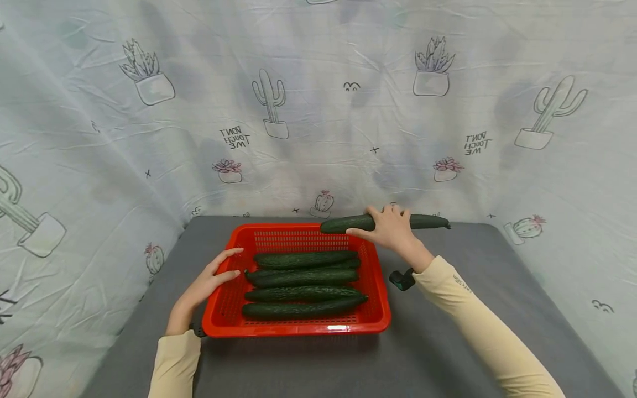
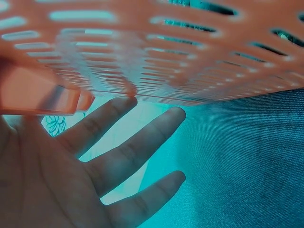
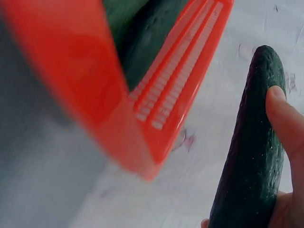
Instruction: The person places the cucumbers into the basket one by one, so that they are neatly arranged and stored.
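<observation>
My right hand (image 1: 390,226) grips a long dark green cucumber (image 1: 429,221) around its middle, above the far right corner of a red plastic basket (image 1: 298,330). In the right wrist view, the thumb lies along that cucumber (image 3: 249,156). My left hand (image 1: 211,282) is at the basket's left rim, with two digits reaching over it. From the left wrist view, three fairly straight, spread fingers (image 2: 137,152) show outside the slotted wall, one fingertip at or near it. Several cucumbers (image 1: 304,309) lie side by side across the basket.
The basket stands on a grey tabletop (image 1: 318,370). Behind and beside the table hangs a pale cloth (image 1: 318,110) printed with potted plants. A dark wrist device (image 1: 402,279) sits under my right wrist, close to the basket's right rim.
</observation>
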A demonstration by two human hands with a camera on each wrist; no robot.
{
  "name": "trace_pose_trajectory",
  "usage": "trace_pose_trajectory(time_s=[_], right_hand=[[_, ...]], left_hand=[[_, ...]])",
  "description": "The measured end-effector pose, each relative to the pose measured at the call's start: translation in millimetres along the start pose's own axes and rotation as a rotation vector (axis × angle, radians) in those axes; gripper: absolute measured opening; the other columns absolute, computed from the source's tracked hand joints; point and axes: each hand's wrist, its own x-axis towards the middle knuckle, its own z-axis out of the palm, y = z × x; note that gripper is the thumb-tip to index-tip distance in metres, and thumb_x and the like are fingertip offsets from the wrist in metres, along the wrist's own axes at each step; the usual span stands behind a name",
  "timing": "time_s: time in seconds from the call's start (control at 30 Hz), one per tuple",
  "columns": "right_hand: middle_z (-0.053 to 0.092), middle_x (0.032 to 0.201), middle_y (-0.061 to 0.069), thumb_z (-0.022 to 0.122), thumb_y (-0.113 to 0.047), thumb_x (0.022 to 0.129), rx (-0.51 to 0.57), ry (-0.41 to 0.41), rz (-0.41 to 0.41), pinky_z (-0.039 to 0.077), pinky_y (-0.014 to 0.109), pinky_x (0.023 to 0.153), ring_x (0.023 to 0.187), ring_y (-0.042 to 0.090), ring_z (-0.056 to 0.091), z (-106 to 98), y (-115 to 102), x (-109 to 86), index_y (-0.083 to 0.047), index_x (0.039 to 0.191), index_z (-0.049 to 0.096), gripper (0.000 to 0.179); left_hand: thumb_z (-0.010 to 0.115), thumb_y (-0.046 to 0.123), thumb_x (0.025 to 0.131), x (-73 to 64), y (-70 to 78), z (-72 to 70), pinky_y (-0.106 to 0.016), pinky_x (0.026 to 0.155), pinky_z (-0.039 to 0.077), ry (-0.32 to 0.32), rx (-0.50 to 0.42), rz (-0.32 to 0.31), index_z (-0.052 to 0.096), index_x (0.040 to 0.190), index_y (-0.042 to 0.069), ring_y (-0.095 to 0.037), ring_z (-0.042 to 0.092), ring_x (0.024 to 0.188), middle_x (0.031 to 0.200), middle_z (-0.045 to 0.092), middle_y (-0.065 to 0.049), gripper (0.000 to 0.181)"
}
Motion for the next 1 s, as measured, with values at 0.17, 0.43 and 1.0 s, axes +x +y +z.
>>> trace_pose_trajectory(time_s=[0.17,0.43,1.0], right_hand=[[0.049,0.108,0.02,0.043,-0.081,0.073,-0.001,-0.033,-0.015,0.028,0.05,0.081,0.098,0.035,0.042,3,-22,0.4,-0.022,0.13,0.047,0.082],[0.05,0.106,0.017,0.045,-0.079,0.073,0.019,-0.044,-0.045,0.028,0.049,0.081,0.092,0.031,0.041,6,-54,-1.2,-0.023,0.128,0.047,0.079],[0.049,0.106,0.013,0.037,-0.084,0.072,-0.002,-0.036,-0.092,0.03,0.051,0.086,0.095,0.028,0.041,29,-121,-4.1,-0.027,0.13,0.045,0.081]], left_hand=[[0.052,0.02,0.094,-0.1,0.4,-1.6,-0.039,0.084,0.049,0.006,-0.002,0.009,0.032,0.142,0.012,-0.036,0.044,0.117,0.145,0.026,-0.017,0.053],[0.052,0.018,0.094,1.1,1.4,-0.9,-0.032,0.078,0.05,-0.015,-0.039,0.012,0.03,0.143,0.012,-0.041,0.045,0.115,0.147,0.024,-0.018,0.054],[0.05,0.015,0.095,1.5,2.0,-0.3,-0.033,0.081,0.049,-0.018,-0.029,0.008,0.029,0.144,0.013,-0.04,0.044,0.117,0.146,0.024,-0.018,0.054]])
